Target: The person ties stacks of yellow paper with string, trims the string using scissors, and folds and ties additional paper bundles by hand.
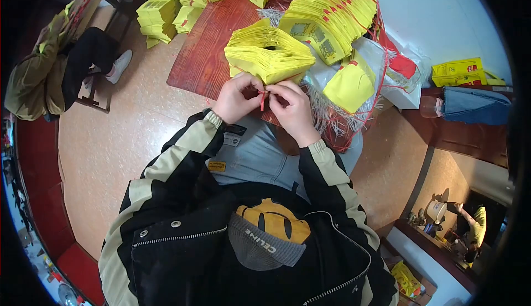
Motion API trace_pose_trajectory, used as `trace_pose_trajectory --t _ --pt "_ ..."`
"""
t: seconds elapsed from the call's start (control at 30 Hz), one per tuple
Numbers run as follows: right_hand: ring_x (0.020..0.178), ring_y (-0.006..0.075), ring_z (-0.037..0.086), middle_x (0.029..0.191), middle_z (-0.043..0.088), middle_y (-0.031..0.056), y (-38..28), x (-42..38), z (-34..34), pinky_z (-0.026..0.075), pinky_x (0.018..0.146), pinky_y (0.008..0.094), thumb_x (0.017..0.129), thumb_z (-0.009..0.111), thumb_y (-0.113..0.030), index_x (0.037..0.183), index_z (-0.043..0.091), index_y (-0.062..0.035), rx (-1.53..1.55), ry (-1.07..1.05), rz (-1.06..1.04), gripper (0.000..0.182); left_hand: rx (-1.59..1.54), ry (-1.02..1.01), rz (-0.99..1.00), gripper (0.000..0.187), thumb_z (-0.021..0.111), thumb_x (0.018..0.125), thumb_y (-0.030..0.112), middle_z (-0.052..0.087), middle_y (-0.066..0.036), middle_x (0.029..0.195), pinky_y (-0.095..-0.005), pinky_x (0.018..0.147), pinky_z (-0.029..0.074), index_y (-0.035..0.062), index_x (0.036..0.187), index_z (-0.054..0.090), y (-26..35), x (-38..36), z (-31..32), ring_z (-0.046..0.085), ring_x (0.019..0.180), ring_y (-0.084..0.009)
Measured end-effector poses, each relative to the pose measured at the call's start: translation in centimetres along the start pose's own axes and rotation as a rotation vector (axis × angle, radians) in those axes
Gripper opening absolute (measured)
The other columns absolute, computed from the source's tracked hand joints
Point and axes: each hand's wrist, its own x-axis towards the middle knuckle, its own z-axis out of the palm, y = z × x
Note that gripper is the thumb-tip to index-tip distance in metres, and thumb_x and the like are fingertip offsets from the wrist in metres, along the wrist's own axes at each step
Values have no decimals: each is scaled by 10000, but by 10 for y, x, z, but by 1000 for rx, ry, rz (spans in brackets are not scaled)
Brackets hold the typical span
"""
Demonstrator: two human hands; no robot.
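Left hand [237, 98] and right hand [291, 107] both pinch red string [262, 100] | step: tying yellow paper bundle [269, 55] on worktop [200, 51] | next: likely needs a tight pull

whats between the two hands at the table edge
In the head view, a short red string hangs between the left hand and right hand, pinched by both, just below the yellow paper stack.

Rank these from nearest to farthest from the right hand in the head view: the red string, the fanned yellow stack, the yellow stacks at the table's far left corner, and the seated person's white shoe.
From the right hand:
1. Red string: pinched at its fingertips, between both hands.
2. Fanned yellow stack: just beyond the hands on the table.
3. Far-left stacks: at the table's far left corner.
4. White shoe: on the floor, left of the table.
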Motion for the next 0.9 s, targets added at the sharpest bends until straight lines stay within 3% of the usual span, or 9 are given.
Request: trace_pose_trajectory --t 0.07,0.2,0.27,0.37,0.6,0.7,0.73,0.8,0.9 --pt "885 264 740 990 746 92 9 4 2 593 758 365 875 760 -62 1031 792 -64 -53 -17 -108 160 155 1 176 224 852 832 14 702 -53 946 -315 869 569 45 978 686 -4 1 -3 691 958 -143" --pt "881 283 747 973 763 89 18 11 -2 600 760 381 879 772 -95 1014 795 -77 -175 -20 -206 138 155 -13 180 208 834 851 -9 700 -48 950 -304 901 569 39 983 680 -6 1 -4 693 980 -135" --pt "848 288 744 923 762 69 18 13 -4 601 750 392 877 785 -131 981 790 -94 -233 -52 -249 110 -289 -102 -71 206 810 892 -24 703 -37 972 -296 933 569 29 1029 665 -12 0 -2 692 1021 -125" --pt "840 276 741 918 762 60 22 15 -4 592 728 395 888 778 -153 975 768 -107 -311 -83 -295 99 -511 -155 -148 187 778 940 -28 694 -4 1023 -269 915 562 16 1057 640 -21 4 -4 660 1003 -77" --pt "806 303 724 891 758 80 27 15 1 551 748 432 933 731 -155 1035 706 -99 -361 -74 -355 119 -570 -86 -134 202 812 930 25 708 -1 1004 -254 860 569 32 1077 673 -20 2 4 673 973 -73" --pt "795 321 717 880 756 90 29 13 5 528 762 443 938 722 -148 1039 696 -87 -365 -51 -335 120 198 189 125 226 852 855 17 738 -40 936 -292 715 578 44 1046 735 -7 -9 13 712 888 -133" --pt "791 321 716 871 754 94 30 11 7 522 762 441 936 724 -147 1041 694 -84 -351 -30 -333 126 197 188 126 226 852 855 17 738 -40 936 -292 715 578 44 1046 735 -5 -8 14 712 888 -133" --pt "787 321 715 862 752 98 31 8 9 517 763 438 933 726 -147 1042 693 -81 -340 -11 -331 132 350 316 439 279 855 806 0 736 -70 932 -328 722 573 58 1051 737 -2 -7 17 708 832 -222" --pt "766 319 681 827 722 87 31 2 14 516 749 434 916 752 -109 1000 712 -63 -265 -6 -273 104 409 381 511 293 849 765 9 722 -58 919 -376 742 558 81 1018 721 -1 -1 21 675 819 -274"
